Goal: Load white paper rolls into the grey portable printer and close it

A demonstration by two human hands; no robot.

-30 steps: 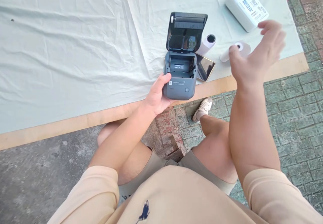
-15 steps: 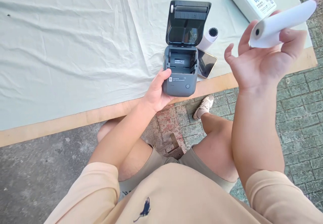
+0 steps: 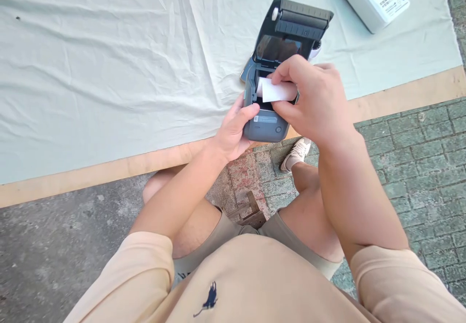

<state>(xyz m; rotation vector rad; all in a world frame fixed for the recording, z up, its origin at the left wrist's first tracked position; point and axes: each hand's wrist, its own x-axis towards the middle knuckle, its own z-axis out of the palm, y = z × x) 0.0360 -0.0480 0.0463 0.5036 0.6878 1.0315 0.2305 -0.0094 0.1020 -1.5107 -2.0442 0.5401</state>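
Observation:
My left hand (image 3: 235,128) grips the lower left side of a dark grey label printer (image 3: 267,127), thumb on its front edge. The printer's lid (image 3: 291,26) stands raised, with a black roller along its top. Between the thumb and fingers of my right hand (image 3: 315,94) is a white paper roll (image 3: 277,91), partly inside the printer's open compartment. A loose flap of paper hangs at its front. My right fingers hide the roll's right end.
A white box-shaped device (image 3: 378,2) with printed labels stands at the back right. Behind the printer, a phone (image 3: 246,70) and a white cylinder (image 3: 316,51) are mostly hidden. Wrinkled pale cloth (image 3: 127,70) covers the table, whose wooden edge (image 3: 145,167) runs before me.
My right hand has brought the paper roll from the right, turned over, down into the printer's compartment. The printer has shifted slightly right and tilted in my left hand.

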